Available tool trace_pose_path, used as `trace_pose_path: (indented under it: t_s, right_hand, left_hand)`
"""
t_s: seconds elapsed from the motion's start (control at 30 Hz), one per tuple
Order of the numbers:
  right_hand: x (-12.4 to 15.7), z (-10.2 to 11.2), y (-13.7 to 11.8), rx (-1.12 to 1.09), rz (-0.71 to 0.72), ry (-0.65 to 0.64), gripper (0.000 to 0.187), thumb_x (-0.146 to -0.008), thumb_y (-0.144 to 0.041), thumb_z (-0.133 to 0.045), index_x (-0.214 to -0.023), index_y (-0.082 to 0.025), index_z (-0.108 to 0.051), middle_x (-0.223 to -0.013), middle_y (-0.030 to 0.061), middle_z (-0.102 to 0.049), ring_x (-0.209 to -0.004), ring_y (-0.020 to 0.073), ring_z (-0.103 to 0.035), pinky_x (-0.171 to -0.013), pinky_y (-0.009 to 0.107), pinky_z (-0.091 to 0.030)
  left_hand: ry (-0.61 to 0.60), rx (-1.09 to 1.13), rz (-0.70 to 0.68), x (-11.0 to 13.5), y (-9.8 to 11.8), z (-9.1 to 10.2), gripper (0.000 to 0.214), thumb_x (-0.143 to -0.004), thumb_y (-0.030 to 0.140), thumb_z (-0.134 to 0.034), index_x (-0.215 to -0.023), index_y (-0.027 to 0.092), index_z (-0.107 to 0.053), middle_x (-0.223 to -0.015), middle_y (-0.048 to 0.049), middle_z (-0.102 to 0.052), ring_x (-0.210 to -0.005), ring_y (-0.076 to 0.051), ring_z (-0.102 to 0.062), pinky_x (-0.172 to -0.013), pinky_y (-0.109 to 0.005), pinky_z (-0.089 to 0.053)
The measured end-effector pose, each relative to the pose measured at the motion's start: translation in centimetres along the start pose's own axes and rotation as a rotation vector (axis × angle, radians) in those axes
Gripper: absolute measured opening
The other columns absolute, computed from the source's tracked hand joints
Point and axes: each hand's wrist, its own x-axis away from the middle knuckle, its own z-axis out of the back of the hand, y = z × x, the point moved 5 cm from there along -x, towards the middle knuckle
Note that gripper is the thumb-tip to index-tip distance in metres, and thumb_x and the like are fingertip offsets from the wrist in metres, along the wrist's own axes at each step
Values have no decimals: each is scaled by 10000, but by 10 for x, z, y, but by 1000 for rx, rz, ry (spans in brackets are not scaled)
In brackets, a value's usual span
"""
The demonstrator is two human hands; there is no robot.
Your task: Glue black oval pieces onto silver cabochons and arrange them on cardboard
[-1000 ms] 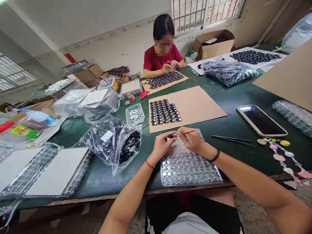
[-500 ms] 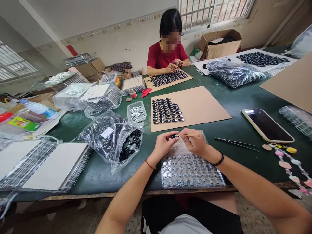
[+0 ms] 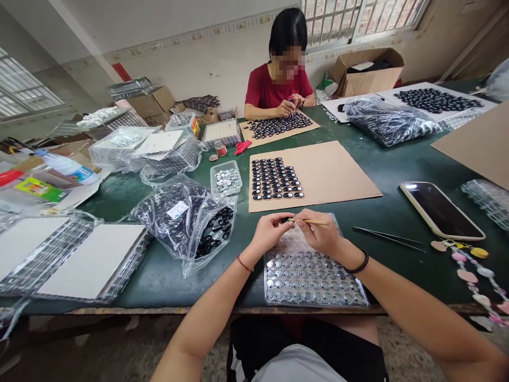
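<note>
My left hand (image 3: 267, 234) pinches a small glossy black piece (image 3: 287, 219) between thumb and fingertips. In my right hand (image 3: 323, 239) is a thin wooden stick (image 3: 317, 222), its tip touching or very near the black piece; fingers partly hide the contact. Both hands are above the far part of a clear plastic tray (image 3: 316, 284) with rows of round silvery pieces in its pockets. Beyond them, similar black pieces with shiny spots (image 3: 274, 180) lie in rows on a brown cardboard sheet (image 3: 338, 170).
To the left are an open plastic bag of black pieces (image 3: 214, 231) and a clear tub (image 3: 214, 187) of silvery discs. Tweezers (image 3: 387, 238), a phone (image 3: 441, 209) and a beaded strap (image 3: 467, 276) lie right. Across the table, a co-worker (image 3: 280, 87) handles black pieces on cardboard.
The camera view has shifted slightly, so the table's things appear a little further right. Both hands keep nearly the same pose, with the stick still at the black piece.
</note>
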Motion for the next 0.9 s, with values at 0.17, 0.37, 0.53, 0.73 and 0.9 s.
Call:
trace_pose_path:
  t_s: [0.17,0.37,0.53,0.73,0.9]
  right_hand:
    - [2,-6,1,-43,-2,-78,177,-876,-229,-390,-789,-190,-538,-738,57,-616,-669,158,-564,-593,260,-423]
    - [1,-12,31,-727,-586,2,315,-897,-394,-324,-716,-181,-470,-580,-12,-508,-449,104,-502,-457,235,-422]
    - [3,-18,33,-811,-681,3,284,-859,-402,-401,-702,-177,-475,-614,-9,-512,-521,105,-505,-509,238,-435]
    - [1,-20,30,-532,-678,-147,257,-716,-293,-616,-944,-177,-601,-923,65,-637,-845,186,-595,-698,286,-482]
    - [2,-18,35,-546,-716,-191,231,-709,-305,-616,-900,-183,-663,-882,57,-676,-847,204,-617,-751,320,-480]
  left_hand:
    - [45,119,-9,0,-2,-1,220,-730,289,-586,-856,127,-665,-761,-65,-675,-719,-160,-609,-682,-265,-460]
    - [74,69,10,2,0,-4,188,-760,273,-538,-864,139,-622,-640,-16,-603,-557,-98,-534,-535,-207,-397]
    - [104,81,3,3,-1,-2,145,-791,238,-474,-854,152,-572,-609,23,-519,-488,-57,-423,-505,-188,-347]
    - [34,230,39,4,-4,-7,139,-782,268,-514,-873,163,-507,-637,26,-530,-498,-47,-431,-482,-162,-320]
    - [-33,448,165,6,-4,-12,238,-770,318,-553,-923,189,-425,-591,55,-527,-346,-4,-252,-352,-138,-170]
